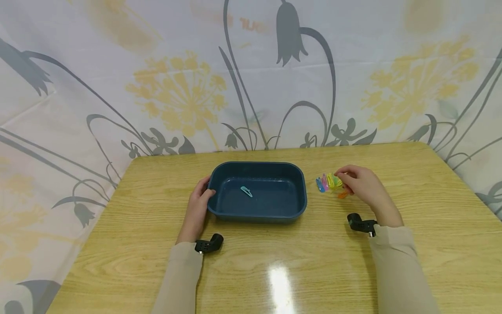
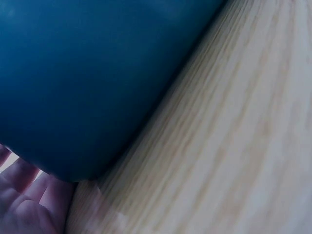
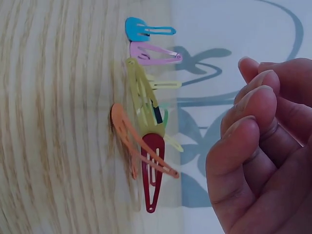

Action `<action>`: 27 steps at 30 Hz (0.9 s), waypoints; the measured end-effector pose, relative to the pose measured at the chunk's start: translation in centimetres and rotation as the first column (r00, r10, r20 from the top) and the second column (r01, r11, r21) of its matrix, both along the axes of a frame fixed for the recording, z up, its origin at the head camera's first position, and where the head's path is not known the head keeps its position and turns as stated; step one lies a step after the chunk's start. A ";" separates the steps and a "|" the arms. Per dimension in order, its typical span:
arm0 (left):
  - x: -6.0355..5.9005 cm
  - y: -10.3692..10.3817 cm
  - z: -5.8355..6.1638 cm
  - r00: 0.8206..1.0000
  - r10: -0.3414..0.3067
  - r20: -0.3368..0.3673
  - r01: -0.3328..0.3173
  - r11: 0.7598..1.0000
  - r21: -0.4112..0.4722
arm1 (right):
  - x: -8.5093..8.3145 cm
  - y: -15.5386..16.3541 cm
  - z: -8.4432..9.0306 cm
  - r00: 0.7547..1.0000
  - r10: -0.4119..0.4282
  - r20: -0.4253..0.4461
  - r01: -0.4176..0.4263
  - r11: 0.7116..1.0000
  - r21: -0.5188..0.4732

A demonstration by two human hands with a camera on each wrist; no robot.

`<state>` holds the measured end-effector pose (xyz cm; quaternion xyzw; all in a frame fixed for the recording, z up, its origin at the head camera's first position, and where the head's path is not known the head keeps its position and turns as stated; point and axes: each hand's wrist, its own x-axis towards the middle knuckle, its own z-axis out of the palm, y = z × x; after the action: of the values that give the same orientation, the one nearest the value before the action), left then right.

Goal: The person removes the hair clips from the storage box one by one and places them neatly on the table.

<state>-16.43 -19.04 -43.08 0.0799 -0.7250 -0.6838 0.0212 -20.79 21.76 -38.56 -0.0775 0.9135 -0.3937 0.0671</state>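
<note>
My left hand (image 1: 198,205) grips the left end of a dark blue plastic basin (image 1: 270,198), thumb over its rim and fingers along the outer wall. Inside the basin lies one teal snap hair clip (image 1: 246,191). To the right, my right hand (image 1: 362,185) hovers over a small group of hair clips, fingers bent and nothing visible between them. In the group are a blue clip (image 3: 136,29), a pink clip (image 3: 153,53), yellow clips (image 3: 141,92), an orange clip (image 3: 124,124) and a dark red clip (image 3: 153,141). A green one is partly hidden behind them.
The wood-grain table (image 1: 325,261) carries the basin and clips. A flower-patterned cloth (image 1: 259,87) hangs behind the table's far edge. Black wrist cameras sit on both wrists, above beige sleeves.
</note>
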 end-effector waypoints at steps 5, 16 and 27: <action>0.0 0.0 0.1 1.000 -0.006 0.003 0.006 1.000 0.002 | 0.2 -0.3 0.3 1.000 0.007 -0.002 -0.007 1.000 0.014; 0.0 0.1 0.2 1.000 0.007 0.012 -0.007 1.000 -0.015 | 0.2 -1.0 1.0 0.999 0.036 -0.040 -0.035 0.999 0.026; 0.1 0.1 0.2 1.000 0.003 0.017 -0.003 1.000 -0.013 | 0.4 -2.6 1.5 0.996 0.088 -0.020 -0.087 0.996 0.015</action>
<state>-16.31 -18.97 -42.86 0.0865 -0.7296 -0.6782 0.0165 -20.40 19.20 -37.02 -0.1210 0.9126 -0.3832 0.0754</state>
